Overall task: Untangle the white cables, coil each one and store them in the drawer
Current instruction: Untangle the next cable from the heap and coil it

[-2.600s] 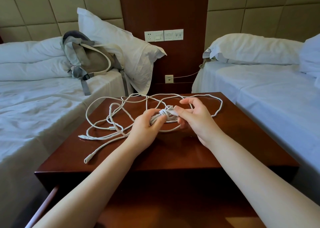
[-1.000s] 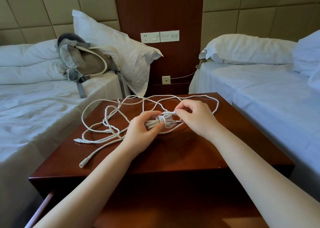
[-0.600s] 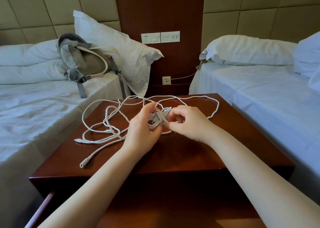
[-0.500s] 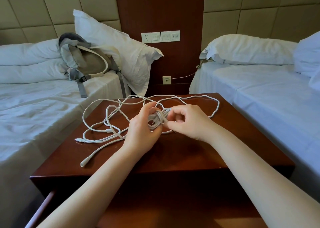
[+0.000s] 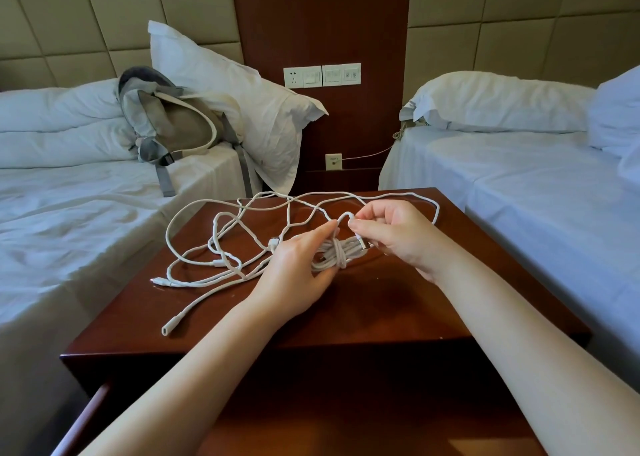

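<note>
1. Nearest, at 6 o'clock below the near edge, is what I take for the pulled-out dark wooden drawer [image 5: 90, 417] (only its rim reads clearly). No cable shows in it, so storing is not yet done.
2. The polished red-brown wooden worktop [image 5: 381, 310] has a bare stretch from 5 to 7 o'clock, good room for setting a finished coil down.
3. At the centre, the left hand [image 5: 298, 268] has its grip clamped round a small wound bundle of white cable [image 5: 341, 254]. The right hand [image 5: 398, 237], at 1 o'clock of it, pinches the bundle's loose tail beside the plug. I judge the first coil is being tied off; next the tail needs tucking under a wrap without slackening the bundle.
4. From 9 to 11 o'clock lies the loose tangle of white cables [image 5: 214, 244], still to be sorted. One socket end lies near the 8 o'clock edge, and a long loop skirts the far edge from 12 to 2 (easy to drag off).
5. Beyond, white-sheeted beds [image 5: 69, 230] flank the worktop at 9 and 3 o'clock, so free room lies mostly toward the person.
</note>
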A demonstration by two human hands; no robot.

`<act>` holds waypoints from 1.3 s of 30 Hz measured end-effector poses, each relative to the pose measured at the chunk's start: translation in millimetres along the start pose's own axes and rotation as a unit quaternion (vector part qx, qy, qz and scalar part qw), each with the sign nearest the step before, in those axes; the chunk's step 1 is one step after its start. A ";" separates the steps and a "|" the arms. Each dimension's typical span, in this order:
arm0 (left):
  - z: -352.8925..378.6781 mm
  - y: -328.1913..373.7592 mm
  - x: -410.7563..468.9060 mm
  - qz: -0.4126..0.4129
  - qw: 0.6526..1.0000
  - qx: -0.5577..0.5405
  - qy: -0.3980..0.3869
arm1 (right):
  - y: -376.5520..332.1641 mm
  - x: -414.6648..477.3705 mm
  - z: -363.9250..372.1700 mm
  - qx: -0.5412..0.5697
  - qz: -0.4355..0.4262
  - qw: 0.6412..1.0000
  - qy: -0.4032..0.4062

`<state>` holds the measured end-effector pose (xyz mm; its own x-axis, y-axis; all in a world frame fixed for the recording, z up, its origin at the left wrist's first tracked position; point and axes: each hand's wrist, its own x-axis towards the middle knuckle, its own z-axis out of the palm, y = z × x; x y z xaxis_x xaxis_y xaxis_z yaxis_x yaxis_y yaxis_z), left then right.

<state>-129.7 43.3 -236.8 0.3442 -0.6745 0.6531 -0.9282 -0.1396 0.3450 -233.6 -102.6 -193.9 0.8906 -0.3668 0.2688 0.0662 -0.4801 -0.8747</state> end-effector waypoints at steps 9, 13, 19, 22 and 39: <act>0.3 8.3 -0.9 0.031 0.999 0.015 -0.008 | 0.9 1.9 1.5 0.031 -0.033 0.997 0.057; 2.0 10.2 -1.1 0.083 0.995 0.062 0.007 | 1.0 2.8 5.6 0.018 -0.039 0.995 0.091; 1.6 11.7 -2.0 0.088 0.991 0.093 0.026 | 0.4 3.4 8.3 -0.072 -0.083 0.988 0.111; 1.0 10.9 -1.9 0.078 0.993 0.082 0.043 | -2.1 1.7 8.1 -0.092 -0.109 0.984 0.103; 4.8 8.2 -1.9 -0.022 0.999 0.038 0.029 | 3.1 2.2 7.7 -0.089 -0.100 0.988 0.077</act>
<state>-138.6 40.0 -238.4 0.3909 -0.6236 0.6770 -0.9191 -0.2250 0.3235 -228.0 -98.8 -199.1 0.7882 -0.3599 0.4993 0.1421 -0.6829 -0.7166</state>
